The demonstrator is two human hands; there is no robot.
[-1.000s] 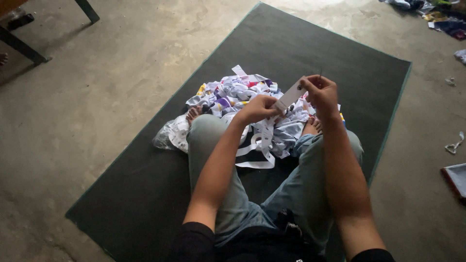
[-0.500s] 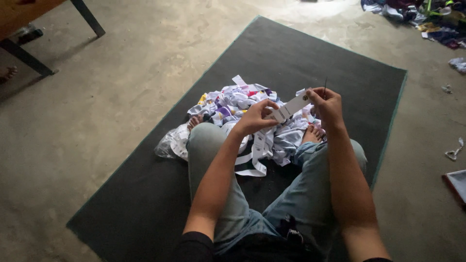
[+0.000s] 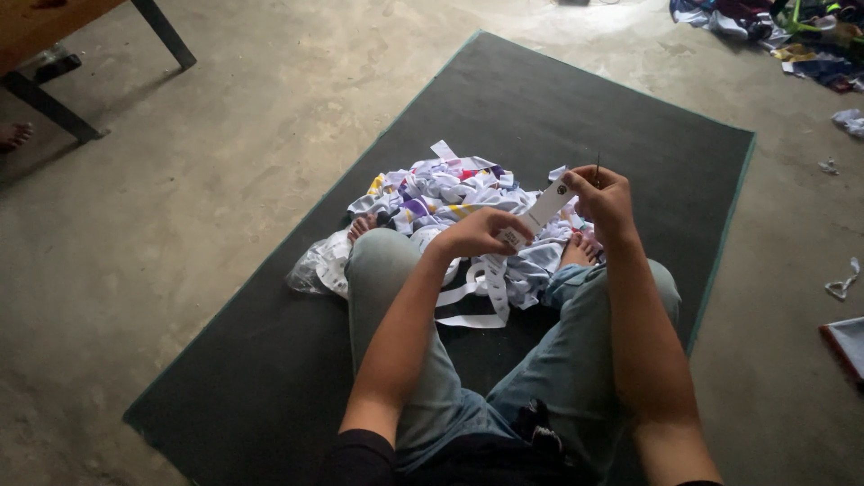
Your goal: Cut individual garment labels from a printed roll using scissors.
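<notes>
I sit cross-legged on a dark mat (image 3: 540,108) with a heap of white and coloured paper strips (image 3: 441,193) in front of my legs. My left hand (image 3: 481,232) pinches the lower end of a white paper strip (image 3: 540,211). My right hand (image 3: 605,200) grips the strip's upper end and also holds a thin dark needle-like pin (image 3: 598,167) that sticks up above the fingers. The strip is stretched slantwise between both hands, above the heap. Several loose white strips (image 3: 477,297) lie between my knees.
A wooden table with dark metal legs (image 3: 54,112) stands at the far left, with another person's bare foot (image 3: 13,137) beside it. Clothes and fabric (image 3: 774,22) are piled at the top right. Small scraps (image 3: 841,286) and a flat red-edged object (image 3: 846,346) lie right on the concrete floor.
Both hands have stayed together on the strip and shifted slightly right and down in view as my head moved. The grip looks the same.
</notes>
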